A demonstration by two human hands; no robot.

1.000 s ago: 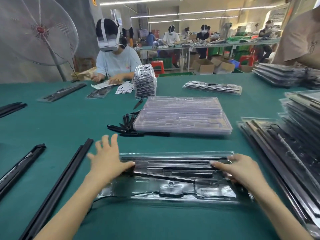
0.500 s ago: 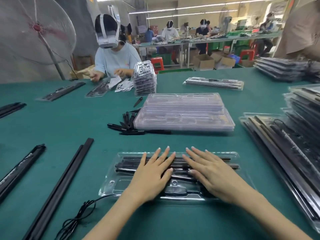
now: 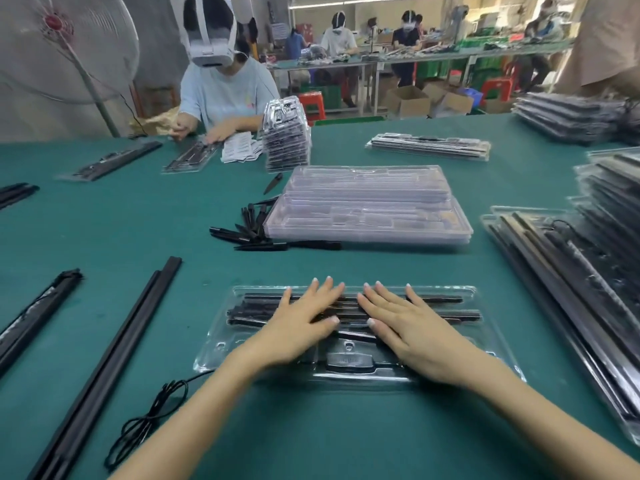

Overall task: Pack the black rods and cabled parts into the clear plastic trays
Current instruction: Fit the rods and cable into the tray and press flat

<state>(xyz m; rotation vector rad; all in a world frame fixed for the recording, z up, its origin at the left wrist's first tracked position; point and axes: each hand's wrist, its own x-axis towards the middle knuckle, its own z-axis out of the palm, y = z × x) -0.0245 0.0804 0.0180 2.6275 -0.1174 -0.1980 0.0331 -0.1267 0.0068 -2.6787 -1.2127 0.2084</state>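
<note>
A clear plastic tray (image 3: 485,337) lies on the green table in front of me, holding several black rods (image 3: 443,308) and a black moulded part (image 3: 349,360) under a clear lid. My left hand (image 3: 301,327) and my right hand (image 3: 405,327) lie flat on the lid side by side, fingers straight and pointing away from me. A black cable (image 3: 152,414) runs out from the tray's near left corner and coils on the table.
A stack of empty clear trays (image 3: 370,209) stands behind, with loose short black pieces (image 3: 249,230) to its left. Long black rods (image 3: 104,362) lie at left. Packed trays (image 3: 568,289) pile up at right. A person (image 3: 225,95) works across the table.
My hands came from the tray's two ends to its middle and now lie flat there. The tray has shifted slightly and the cable trails out at its left.
</note>
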